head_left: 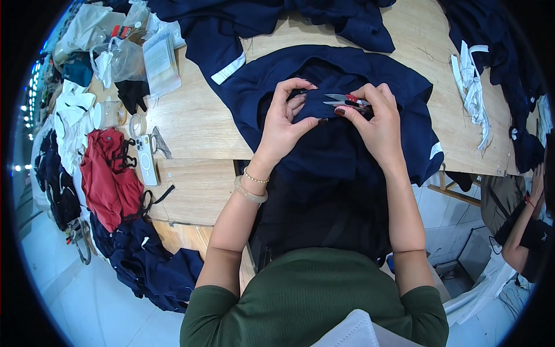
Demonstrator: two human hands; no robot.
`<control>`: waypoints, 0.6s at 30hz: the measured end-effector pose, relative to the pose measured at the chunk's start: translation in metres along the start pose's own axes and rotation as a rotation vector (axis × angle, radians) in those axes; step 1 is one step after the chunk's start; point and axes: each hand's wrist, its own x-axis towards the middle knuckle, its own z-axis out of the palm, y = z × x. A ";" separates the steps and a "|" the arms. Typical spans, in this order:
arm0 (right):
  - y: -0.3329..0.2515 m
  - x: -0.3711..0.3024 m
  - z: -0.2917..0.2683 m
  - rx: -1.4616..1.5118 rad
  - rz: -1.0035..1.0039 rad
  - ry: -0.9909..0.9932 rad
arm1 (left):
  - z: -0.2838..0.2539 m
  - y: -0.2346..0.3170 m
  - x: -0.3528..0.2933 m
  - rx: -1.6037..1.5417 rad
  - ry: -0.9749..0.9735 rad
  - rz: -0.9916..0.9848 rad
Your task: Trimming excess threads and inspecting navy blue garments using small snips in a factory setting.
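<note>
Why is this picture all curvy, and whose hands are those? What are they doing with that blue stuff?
There's no robot here, just a person's two bare hands. The picture comes from a camera on that person's head, looking down. Its wide, rounded lens bends straight edges. The left hand pinches a navy-blue cloth garment. The right hand holds small red-handled snips with pointed silver blades close to the cloth. The garment is on a pale wooden table, where you can also see a white phone on the left and crumpled white fabric strips on the right.
</note>
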 end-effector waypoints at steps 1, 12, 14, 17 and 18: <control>0.000 0.000 0.000 0.009 -0.008 -0.002 | 0.000 0.000 0.000 0.003 0.001 -0.007; 0.003 0.007 0.005 0.941 0.349 0.106 | -0.001 0.002 -0.001 0.502 -0.056 -0.014; 0.028 0.005 0.002 0.971 0.387 0.101 | 0.004 0.011 -0.001 0.622 -0.075 0.019; 0.038 -0.006 0.004 0.967 0.389 0.067 | 0.011 0.020 -0.002 0.649 0.008 0.038; 0.036 -0.007 0.005 0.954 0.360 0.075 | 0.013 0.021 -0.001 0.650 0.009 0.037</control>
